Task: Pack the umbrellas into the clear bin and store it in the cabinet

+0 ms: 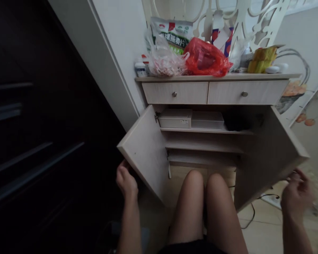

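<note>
Both doors of a pale wooden cabinet stand swung outward. My left hand is closed at the outer side of the left cabinet door, near its free edge, with the fingertips hidden behind the panel. At the opposite side, my right hand is slightly blurred, its fingers curled at the outer face of the right cabinet door. Whatever handle either hand grips is mostly hidden. Between the doors, the upper shelf holds a white lidded box, a lower pale box and a dark item.
Two shut drawers sit above the opening. On the cabinet top lie a red plastic bag, a clear bag, an oatmeal packet and a yellow package. My knees are close in front. A black cable lies on the floor.
</note>
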Demonstrator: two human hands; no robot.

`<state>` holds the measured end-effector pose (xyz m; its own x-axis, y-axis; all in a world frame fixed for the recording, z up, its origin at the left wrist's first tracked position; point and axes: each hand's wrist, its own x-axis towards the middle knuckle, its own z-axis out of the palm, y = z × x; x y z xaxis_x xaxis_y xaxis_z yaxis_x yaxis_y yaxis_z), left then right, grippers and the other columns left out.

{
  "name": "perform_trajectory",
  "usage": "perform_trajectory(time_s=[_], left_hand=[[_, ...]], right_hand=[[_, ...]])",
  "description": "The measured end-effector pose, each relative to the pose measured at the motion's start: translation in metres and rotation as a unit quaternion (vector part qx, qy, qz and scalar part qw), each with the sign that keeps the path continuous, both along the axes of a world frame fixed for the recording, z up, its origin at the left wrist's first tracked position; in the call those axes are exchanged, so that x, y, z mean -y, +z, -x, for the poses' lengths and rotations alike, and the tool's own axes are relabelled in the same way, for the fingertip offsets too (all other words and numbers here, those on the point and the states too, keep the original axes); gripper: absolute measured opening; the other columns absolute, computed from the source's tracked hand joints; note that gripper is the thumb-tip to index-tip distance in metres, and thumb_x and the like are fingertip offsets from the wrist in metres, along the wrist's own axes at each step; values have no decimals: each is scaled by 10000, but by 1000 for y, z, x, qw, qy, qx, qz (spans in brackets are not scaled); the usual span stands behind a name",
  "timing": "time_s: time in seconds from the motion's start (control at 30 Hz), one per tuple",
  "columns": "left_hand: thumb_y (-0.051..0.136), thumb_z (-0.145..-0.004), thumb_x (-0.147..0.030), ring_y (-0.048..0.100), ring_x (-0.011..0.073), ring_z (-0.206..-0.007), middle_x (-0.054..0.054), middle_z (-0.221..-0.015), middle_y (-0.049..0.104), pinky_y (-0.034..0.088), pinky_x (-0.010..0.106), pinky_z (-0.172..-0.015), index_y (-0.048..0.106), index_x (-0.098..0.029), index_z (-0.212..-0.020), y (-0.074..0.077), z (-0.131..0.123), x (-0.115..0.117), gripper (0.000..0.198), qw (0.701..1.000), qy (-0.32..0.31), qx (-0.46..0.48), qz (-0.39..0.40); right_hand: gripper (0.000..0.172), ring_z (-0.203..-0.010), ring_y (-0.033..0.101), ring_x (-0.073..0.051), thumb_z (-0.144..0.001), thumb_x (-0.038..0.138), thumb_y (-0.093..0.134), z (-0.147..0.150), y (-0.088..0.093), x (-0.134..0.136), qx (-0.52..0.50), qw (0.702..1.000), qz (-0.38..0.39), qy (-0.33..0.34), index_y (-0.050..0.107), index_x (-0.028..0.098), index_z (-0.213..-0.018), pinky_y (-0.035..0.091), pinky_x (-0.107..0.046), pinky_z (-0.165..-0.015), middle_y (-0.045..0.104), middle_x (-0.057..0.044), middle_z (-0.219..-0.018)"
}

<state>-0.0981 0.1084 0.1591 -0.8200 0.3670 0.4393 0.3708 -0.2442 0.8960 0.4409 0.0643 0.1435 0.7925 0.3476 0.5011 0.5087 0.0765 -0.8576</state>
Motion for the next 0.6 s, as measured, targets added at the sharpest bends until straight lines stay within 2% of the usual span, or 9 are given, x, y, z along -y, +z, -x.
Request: perform_trajectory(time_s=[0.13, 0.33, 0.47, 0.6], left_hand=[[607, -803, -550, 684, 225, -890, 98, -930, 724, 539, 367, -860, 702, -173, -940, -10, -46, -16, 412, 990, -77, -116, 15], [646, -839, -448, 687, 185, -759, 76, -839, 734, 545, 308, -743, 717, -177, -866, -5, -125, -75, 282, 954, -232, -188, 5], [694, -839, -312, 689, 170, -752, 65, -840, 742, 521, 280, -744, 720, -182, -866, 4, -174, -122, 135, 938, -278, -202, 54], [701, -849, -254, 687, 165, -764, 62, -856, 744, 491, 268, -737, 715, -184, -867, 15, -206, -161, 74, 925, -289, -220, 110]], right_hand=[[572, -709, 644, -230, -830, 648, 557, 50, 12, -24, 1, 995, 3, 98, 667, 156, -1100, 476, -329, -573, 681, -121, -839], [445, -736, 660, -184, -872, 587, 542, 102, 26, -96, 42, 962, 1, 268, 634, 172, -1005, 513, -293, -622, 698, -108, -930], [433, -698, 653, -183, -899, 592, 485, 132, 37, -145, 69, 951, 34, 298, 609, 185, -980, 496, -297, -629, 702, -89, -892], [399, -708, 656, -183, -929, 561, 430, 151, 43, -185, 105, 954, 61, 274, 598, 200, -962, 444, -283, -626, 705, -68, -907]])
